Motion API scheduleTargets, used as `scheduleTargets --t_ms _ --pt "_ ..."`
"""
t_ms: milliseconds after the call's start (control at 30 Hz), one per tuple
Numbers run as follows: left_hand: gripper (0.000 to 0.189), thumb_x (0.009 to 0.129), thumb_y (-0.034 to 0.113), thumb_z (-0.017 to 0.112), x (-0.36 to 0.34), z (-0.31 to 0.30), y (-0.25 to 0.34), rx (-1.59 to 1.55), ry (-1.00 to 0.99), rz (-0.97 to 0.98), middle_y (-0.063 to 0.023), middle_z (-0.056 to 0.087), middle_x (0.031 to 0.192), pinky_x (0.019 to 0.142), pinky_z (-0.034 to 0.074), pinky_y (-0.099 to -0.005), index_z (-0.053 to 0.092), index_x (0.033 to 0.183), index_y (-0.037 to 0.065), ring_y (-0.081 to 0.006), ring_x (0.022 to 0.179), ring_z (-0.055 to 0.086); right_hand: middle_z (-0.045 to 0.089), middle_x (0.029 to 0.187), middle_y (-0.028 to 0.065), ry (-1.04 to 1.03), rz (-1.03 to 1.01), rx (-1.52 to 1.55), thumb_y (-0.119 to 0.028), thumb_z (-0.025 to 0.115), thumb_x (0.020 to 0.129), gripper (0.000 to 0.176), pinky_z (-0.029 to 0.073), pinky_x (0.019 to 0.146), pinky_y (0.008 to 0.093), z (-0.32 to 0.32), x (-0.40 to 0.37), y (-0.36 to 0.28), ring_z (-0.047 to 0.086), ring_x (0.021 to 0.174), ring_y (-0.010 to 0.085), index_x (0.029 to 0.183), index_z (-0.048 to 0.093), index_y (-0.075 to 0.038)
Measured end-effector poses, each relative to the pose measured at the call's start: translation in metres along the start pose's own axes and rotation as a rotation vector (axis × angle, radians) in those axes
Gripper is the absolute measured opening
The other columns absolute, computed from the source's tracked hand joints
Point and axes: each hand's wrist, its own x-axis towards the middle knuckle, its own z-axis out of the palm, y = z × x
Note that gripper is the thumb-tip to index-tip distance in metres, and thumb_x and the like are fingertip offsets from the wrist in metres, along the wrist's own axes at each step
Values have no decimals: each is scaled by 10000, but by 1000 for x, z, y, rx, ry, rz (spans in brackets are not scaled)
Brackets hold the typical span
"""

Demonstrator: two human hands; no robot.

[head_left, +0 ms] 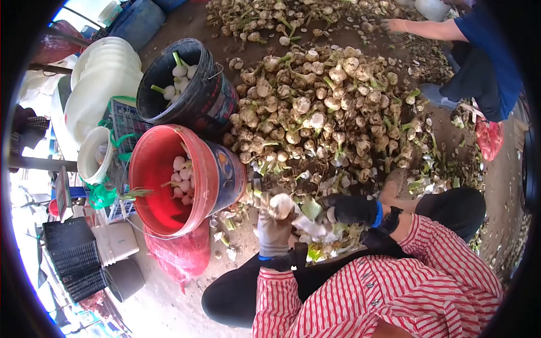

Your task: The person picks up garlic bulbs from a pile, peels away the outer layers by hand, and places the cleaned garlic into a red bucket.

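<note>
My left hand (274, 228), in a pale grey glove, is closed around a whitish garlic bulb (280, 206). Just across from it, my right hand (354, 210) wears a dark glove with a blue band at the wrist. Its fingers are curled, and what they hold is too blurred to make out. Between the hands are pale, smeared peelings (310, 225) and a green leafy scrap (311, 209). Beyond both hands spreads a large heap of unpeeled, soil-stained garlic (315, 107). Left of my left hand, a red bucket (152, 155) holds several cleaned bulbs (181, 179).
A black bucket (211, 96) with several white bulbs stands behind the red one. A pink mesh sack (180, 256) lies beside the red bucket. At left are stacked crates (70, 248) and white tubs (112, 242). Another person's arm (428, 28) reaches toward a farther garlic heap (270, 17).
</note>
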Motion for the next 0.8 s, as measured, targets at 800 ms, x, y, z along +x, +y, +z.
scheduleTargets --t_ms 800 --pt "434 918 199 469 18 -23 -16 -85 341 2 -67 538 1114 746 486 -262 353 1328 114 -151 959 545 594 882 56 86 -416 739 -345 581 818 375 463 695 262 -15 47 -53 575 765 172 1080 555 -78"
